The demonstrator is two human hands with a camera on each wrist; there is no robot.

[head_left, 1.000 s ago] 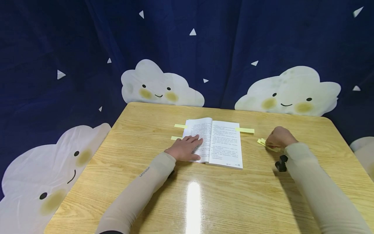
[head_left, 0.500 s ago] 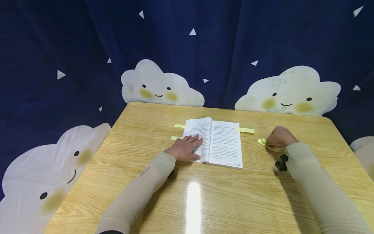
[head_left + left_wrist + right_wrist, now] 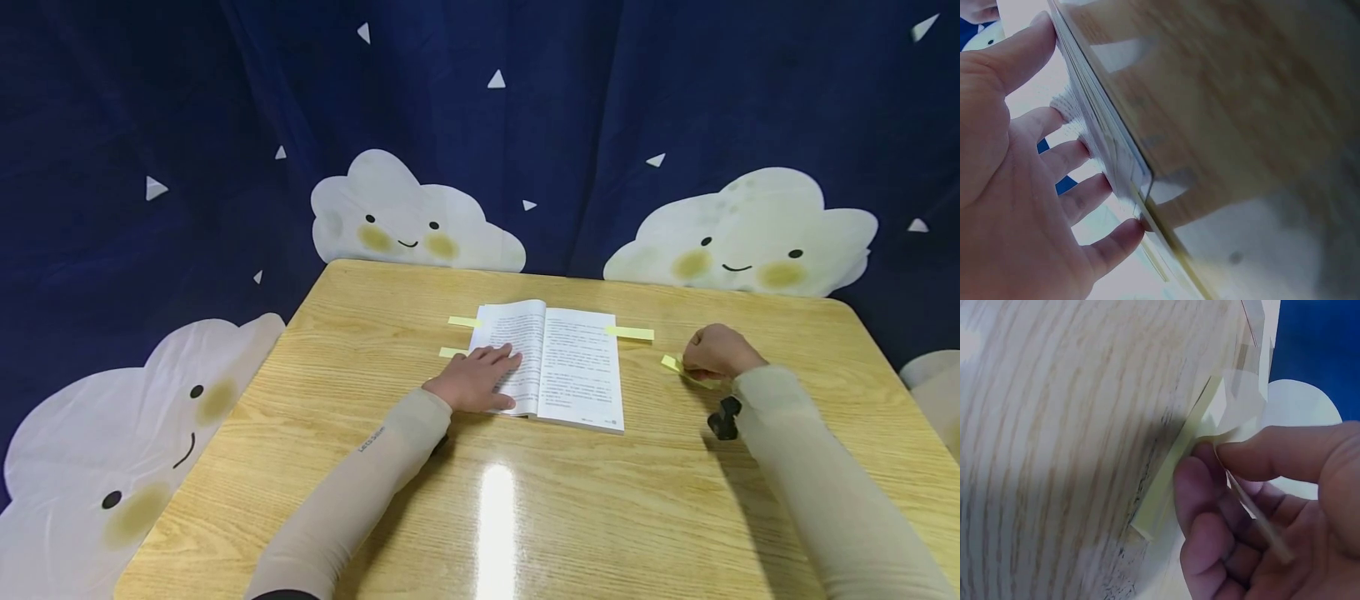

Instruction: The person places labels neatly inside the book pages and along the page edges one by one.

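An open book (image 3: 579,367) with printed pages lies on the table. My left hand (image 3: 474,382) rests flat on its left page, fingers spread; in the left wrist view the fingertips (image 3: 1127,236) lie along the book's edge. To the right of the book, my right hand (image 3: 716,352) is over a small pad of yellow sticky notes (image 3: 670,363). The right wrist view shows the pad (image 3: 1169,475) close up on the wood. There the thumb and index finger pinch a thin sticky-note strip (image 3: 1266,528), whose free part hangs down toward the palm.
Two yellow strips, an upper one (image 3: 463,322) and a lower one (image 3: 452,353), stick out from the book's left side. Another yellow strip (image 3: 632,333) juts from the right page. A dark blue curtain with clouds stands behind the wooden table (image 3: 600,517).
My right hand has turned slightly at the pad, and the raised strip end beside its fingers no longer shows in the head view. The left hand and the book stay put.
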